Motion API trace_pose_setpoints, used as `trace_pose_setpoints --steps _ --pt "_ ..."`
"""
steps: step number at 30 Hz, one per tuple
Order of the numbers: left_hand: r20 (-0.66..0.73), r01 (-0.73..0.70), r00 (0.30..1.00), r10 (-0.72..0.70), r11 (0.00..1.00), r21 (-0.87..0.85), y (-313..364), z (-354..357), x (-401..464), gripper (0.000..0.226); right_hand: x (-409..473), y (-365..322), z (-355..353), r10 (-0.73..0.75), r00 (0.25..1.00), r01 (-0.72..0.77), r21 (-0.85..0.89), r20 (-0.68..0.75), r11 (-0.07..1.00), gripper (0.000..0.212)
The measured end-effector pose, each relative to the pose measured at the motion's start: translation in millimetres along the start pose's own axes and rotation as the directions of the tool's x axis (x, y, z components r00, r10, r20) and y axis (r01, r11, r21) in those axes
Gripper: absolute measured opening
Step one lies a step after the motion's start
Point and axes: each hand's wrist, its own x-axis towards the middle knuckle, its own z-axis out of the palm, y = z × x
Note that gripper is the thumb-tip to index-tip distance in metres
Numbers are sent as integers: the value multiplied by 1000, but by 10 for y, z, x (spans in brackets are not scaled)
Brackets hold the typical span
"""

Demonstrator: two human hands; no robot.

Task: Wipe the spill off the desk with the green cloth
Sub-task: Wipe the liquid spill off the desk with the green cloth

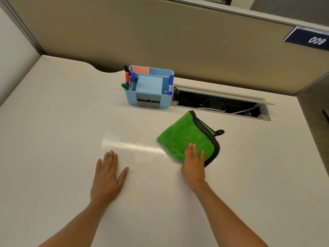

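A folded green cloth [185,136] with a black edge and a small hanging loop lies flat on the white desk [53,122], right of centre. My right hand [194,164] rests flat on the cloth's near corner, fingers stretched out on top of it. My left hand [106,177] lies palm down on the bare desk, fingers spread, holding nothing. A pale shiny streak [135,146] stretches across the desk from in front of my left hand to the cloth's left edge; I cannot tell whether it is liquid or a reflection.
A light blue desk organiser [149,88] with markers and note pads stands at the back. To its right an open cable hatch [222,104] shows wires in a recess. A beige partition [160,41] closes off the back, and the desk's right edge runs beside the cloth's side.
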Motion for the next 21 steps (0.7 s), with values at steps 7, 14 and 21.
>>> trace_pose_setpoints --steps 7,14,21 --pt "-30 -13 999 12 1000 -8 4 -7 8 80 -180 -825 177 -384 912 385 23 140 923 64" --pt "-31 -21 999 20 1000 -19 17 -20 2 76 -147 -1128 106 -480 876 483 -78 57 872 36" --pt "-23 -18 1000 18 1000 -17 13 -25 1 75 64 -1012 16 -416 908 419 -81 53 904 57"
